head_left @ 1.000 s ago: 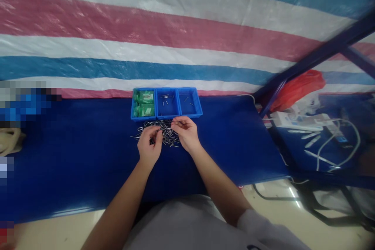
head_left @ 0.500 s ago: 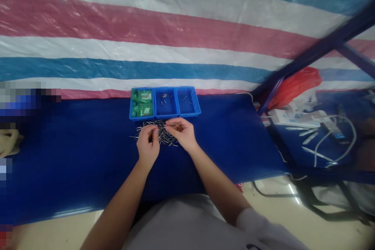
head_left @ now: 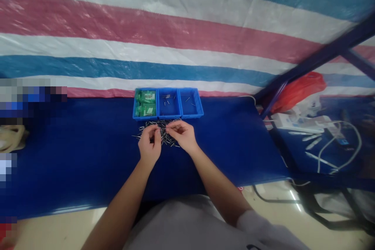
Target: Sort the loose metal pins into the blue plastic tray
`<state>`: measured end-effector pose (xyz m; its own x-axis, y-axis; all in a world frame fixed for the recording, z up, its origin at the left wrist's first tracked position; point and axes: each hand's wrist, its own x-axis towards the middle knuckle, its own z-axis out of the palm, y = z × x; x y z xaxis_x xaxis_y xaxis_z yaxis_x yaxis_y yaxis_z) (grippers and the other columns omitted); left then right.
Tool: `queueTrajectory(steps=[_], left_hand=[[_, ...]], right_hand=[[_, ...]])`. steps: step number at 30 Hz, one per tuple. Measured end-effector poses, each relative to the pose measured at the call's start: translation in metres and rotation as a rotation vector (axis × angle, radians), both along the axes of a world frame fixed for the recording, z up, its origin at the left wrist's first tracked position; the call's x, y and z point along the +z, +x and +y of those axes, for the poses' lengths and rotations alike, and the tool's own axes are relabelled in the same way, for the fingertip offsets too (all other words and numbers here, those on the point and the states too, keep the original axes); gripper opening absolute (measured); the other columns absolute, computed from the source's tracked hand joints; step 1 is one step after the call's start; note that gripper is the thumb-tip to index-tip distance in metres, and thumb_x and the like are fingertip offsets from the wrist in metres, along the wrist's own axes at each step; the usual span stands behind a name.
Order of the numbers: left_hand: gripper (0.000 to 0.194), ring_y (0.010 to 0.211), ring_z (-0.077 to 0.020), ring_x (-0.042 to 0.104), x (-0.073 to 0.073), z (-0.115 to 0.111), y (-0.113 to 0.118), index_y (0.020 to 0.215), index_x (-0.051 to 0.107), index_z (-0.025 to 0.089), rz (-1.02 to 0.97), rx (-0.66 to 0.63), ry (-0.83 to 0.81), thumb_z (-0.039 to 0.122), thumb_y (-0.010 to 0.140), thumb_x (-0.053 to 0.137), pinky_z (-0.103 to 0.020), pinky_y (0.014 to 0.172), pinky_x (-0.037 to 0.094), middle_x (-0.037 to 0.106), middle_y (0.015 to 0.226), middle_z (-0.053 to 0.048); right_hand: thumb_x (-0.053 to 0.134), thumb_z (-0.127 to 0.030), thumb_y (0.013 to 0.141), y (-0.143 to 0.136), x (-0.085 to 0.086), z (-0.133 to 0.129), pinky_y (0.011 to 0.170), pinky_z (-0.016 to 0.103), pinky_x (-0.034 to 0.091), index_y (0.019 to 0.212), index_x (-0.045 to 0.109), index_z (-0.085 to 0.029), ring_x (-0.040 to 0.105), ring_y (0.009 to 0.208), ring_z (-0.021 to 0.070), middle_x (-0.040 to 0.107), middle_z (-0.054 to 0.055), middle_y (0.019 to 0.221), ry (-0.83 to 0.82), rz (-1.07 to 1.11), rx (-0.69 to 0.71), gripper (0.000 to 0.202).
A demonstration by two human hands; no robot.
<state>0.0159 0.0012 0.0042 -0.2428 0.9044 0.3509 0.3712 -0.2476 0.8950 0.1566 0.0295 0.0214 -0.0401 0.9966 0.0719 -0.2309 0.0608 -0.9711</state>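
A pile of thin dark and silvery metal pins [head_left: 170, 139] lies on the blue table, partly hidden under both hands. My left hand [head_left: 150, 143] is over the pile's left part, thumb and fingertips pinched. Facing it from the right, my right hand [head_left: 184, 136] is also pinched, its fingertips close to the left ones. Whatever either pinch holds is too small to make out. Just behind the pile stand three joined blue bins: the left bin [head_left: 145, 117] has green packets [head_left: 147, 109], while the middle bin [head_left: 170, 116] and the right bin [head_left: 192, 116] hold a few loose pins.
The blue tabletop [head_left: 88, 144] runs left and right, with a striped sheet [head_left: 175, 27] behind it. On the right are a blue metal frame [head_left: 274, 99], a red bag [head_left: 301, 91], a white power strip [head_left: 299, 122] and looped cables. A beige object [head_left: 12, 137] sits far left.
The view has shifted slightly, so the bins appear a little further right. My hands have stayed over the pile, both still pinched, with the fingertips slightly closer together.
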Motion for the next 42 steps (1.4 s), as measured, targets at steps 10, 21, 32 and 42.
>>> queueTrajectory(steps=[10, 21, 32, 42], left_hand=[[0.023, 0.056, -0.0068, 0.062, -0.006, 0.002, 0.001, 0.108, 0.059, 0.019, -0.055, -0.034, 0.018, 0.036, 0.091, 0.059, -0.021, 0.057, 0.054, 0.070, 0.087, -0.002], [0.024, 0.055, -0.0079, 0.060, -0.009, 0.001, -0.003, 0.108, 0.060, 0.020, 0.034, -0.005, -0.023, 0.039, 0.095, 0.052, -0.022, 0.058, 0.050, 0.063, 0.071, 0.002], [0.025, 0.067, -0.0089, 0.068, 0.007, 0.000, 0.004, 0.110, 0.057, 0.020, -0.046, -0.051, 0.015, 0.035, 0.091, 0.061, -0.023, 0.065, 0.057, 0.072, 0.100, -0.005], [0.023, 0.065, -0.0087, 0.069, 0.005, 0.001, 0.004, 0.108, 0.059, 0.019, -0.066, -0.048, 0.070, 0.028, 0.087, 0.066, -0.022, 0.063, 0.059, 0.073, 0.096, -0.004]], right_hand=[[0.083, -0.039, 0.068, 0.000, 0.002, 0.000, 0.072, 0.033, 0.061, 0.081, 0.071, -0.022, 0.071, 0.071, 0.0170, 0.074, 0.002, 0.079, -0.020, -0.008, 0.024, 0.025], [0.079, -0.035, 0.074, 0.000, -0.002, -0.001, 0.062, 0.026, 0.057, 0.088, 0.075, -0.023, 0.069, 0.067, 0.0146, 0.073, 0.002, 0.078, 0.049, -0.132, 0.092, 0.019], [0.077, -0.038, 0.076, 0.001, -0.001, -0.001, 0.064, 0.029, 0.059, 0.088, 0.075, -0.023, 0.068, 0.063, 0.0150, 0.073, 0.001, 0.073, -0.034, -0.057, 0.075, 0.019], [0.079, -0.042, 0.074, 0.001, 0.000, -0.001, 0.065, 0.029, 0.059, 0.088, 0.075, -0.020, 0.068, 0.063, 0.0142, 0.073, 0.002, 0.074, -0.059, -0.045, 0.084, 0.026]])
